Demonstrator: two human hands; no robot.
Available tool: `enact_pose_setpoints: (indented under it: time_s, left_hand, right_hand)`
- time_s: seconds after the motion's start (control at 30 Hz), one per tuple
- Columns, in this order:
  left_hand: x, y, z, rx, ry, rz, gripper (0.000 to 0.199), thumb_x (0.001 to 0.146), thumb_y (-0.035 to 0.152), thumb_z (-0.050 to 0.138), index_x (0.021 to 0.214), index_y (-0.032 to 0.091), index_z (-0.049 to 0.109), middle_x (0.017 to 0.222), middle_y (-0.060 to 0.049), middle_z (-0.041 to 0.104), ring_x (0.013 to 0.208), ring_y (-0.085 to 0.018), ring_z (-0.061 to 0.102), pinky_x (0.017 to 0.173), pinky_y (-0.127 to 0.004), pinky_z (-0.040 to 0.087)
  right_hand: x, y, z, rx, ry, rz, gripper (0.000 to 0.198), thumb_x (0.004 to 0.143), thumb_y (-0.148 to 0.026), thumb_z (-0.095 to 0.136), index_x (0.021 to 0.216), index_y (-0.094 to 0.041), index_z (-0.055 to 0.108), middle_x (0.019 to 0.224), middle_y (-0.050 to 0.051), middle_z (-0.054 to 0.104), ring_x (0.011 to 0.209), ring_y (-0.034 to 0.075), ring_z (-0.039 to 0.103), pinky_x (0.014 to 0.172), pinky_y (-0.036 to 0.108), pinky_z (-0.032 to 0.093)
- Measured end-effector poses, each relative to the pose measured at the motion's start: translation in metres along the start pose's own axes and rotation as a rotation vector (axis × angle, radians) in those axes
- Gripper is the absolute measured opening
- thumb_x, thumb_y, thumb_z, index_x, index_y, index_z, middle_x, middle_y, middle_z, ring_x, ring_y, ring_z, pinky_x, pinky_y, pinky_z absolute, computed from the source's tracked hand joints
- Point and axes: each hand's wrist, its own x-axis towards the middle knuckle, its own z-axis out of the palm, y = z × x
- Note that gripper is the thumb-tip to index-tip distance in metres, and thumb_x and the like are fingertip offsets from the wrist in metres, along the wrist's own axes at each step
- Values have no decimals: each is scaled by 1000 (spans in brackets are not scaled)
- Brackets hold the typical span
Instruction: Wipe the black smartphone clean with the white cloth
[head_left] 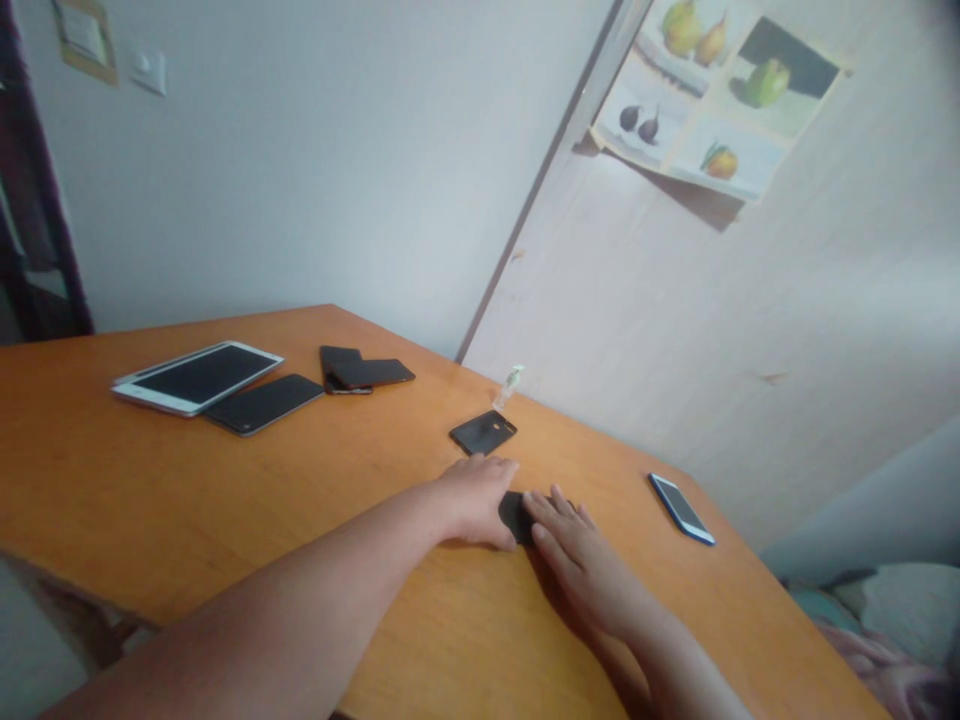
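Observation:
A flat black phone (514, 517) lies on the wooden table, largely covered by my two hands, so its far end is hidden. My left hand (480, 500) grips its left end, thumb at the near edge and fingers at the far edge. Across its right part rests my right hand (574, 550), palm down with the fingers stretched out and slightly spread. Just beyond my left hand is an empty black phone case (484, 433), its camera cutout showing. A small clear spray bottle (509, 388) stands behind that case.
On the table (360, 460), a white tablet (202, 378) lies at left, beside a black tablet-like device (266, 404). Dark phones or cases (371, 373) are stacked farther back. A blue-edged phone (681, 508) lies near the right edge. Walls border the table's far sides.

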Motion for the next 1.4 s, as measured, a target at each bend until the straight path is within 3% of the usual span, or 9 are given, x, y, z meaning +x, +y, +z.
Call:
enact_pose_setpoints:
  time_s: [0.1, 0.33, 0.53, 0.6, 0.77, 1.0, 1.07, 1.27, 1.4]
  left_hand:
    - [-1, 0, -1, 2, -7, 7, 84, 57, 55, 71, 129, 21, 45, 137, -13, 52, 120, -35, 51, 95, -41, 44]
    - [1, 0, -2, 44, -28, 19, 82, 55, 61, 72, 123, 22, 49, 130, -10, 56, 115, -33, 52, 94, -39, 44]
    - [-1, 4, -7, 63, -26, 36, 71, 59, 58, 70, 117, 19, 54, 118, -11, 60, 108, -33, 55, 89, -40, 46]
    - [-1, 4, -8, 69, -30, 40, 66, 59, 59, 69, 111, 20, 58, 114, -10, 61, 105, -32, 56, 87, -39, 47]
    - [0, 4, -8, 84, -42, 37, 56, 58, 60, 70, 101, 24, 63, 106, -8, 60, 100, -30, 56, 81, -37, 47]
    - [-1, 4, -8, 83, -43, 57, 49, 62, 57, 68, 98, 23, 66, 101, -8, 61, 97, -30, 58, 79, -36, 47]
    - [-1, 3, -8, 84, -39, 61, 50, 62, 57, 67, 98, 23, 66, 101, -8, 61, 96, -30, 57, 79, -37, 48]
    - [1, 1, -7, 78, -35, 58, 59, 59, 61, 69, 105, 24, 65, 106, -8, 60, 99, -30, 56, 82, -38, 48]
    - [1, 2, -8, 80, -39, 54, 54, 60, 58, 69, 102, 24, 65, 105, -8, 60, 99, -30, 57, 81, -37, 48]
  right_hand:
    - [-4, -11, -4, 46, -57, -106, 52, 100, -50, 22, 148, -32, 32, 155, -3, 28, 146, 23, 9, 117, 55, 9]
    - [-2, 28, -8, -100, 24, 222, 51, 99, -41, 28, 144, -22, 41, 150, 7, 39, 145, 31, 14, 111, 66, 9]
    - [-10, -6, -9, 73, -82, -155, 52, 100, -47, 27, 149, -30, 30, 154, 0, 29, 145, 23, 14, 117, 54, 11]
    - [-12, -2, -12, 74, -76, -148, 50, 100, -46, 28, 147, -31, 33, 153, 0, 32, 145, 24, 15, 117, 56, 10]
    - [-11, 31, -17, -18, 28, 84, 44, 99, -38, 34, 139, -27, 49, 144, 5, 47, 140, 29, 29, 113, 63, 13]
    - [-14, -8, -16, 121, -82, -205, 47, 99, -42, 34, 144, -32, 39, 149, 1, 38, 142, 24, 26, 117, 54, 15]
    - [-16, -6, -20, 107, -86, -195, 45, 99, -42, 35, 142, -33, 42, 148, 0, 41, 141, 24, 27, 116, 54, 17]
    - [-19, 29, -29, 7, 29, 63, 39, 96, -36, 40, 127, -27, 62, 131, 5, 60, 130, 28, 47, 112, 54, 29]
    - [-22, 1, -27, 101, -23, -124, 42, 96, -35, 39, 136, -31, 52, 140, 1, 51, 133, 23, 43, 115, 49, 25]
